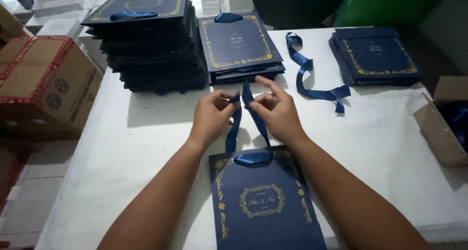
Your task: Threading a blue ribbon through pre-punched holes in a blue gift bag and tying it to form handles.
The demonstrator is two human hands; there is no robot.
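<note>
Ribbon ends (242,98) sit pinched in our left hand (210,116) and right hand (276,112), both grips closed, raised to knot above the navy card (265,208) lying flat on the tabletop (146,133).

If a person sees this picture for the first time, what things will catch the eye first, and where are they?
First, the two hands at the centre: the left hand and the right hand each pinch an end of a blue ribbon that runs to a dark blue card with gold ornament, lying on the white table. Behind, at upper left, stands a tall stack of the same cards.
</note>
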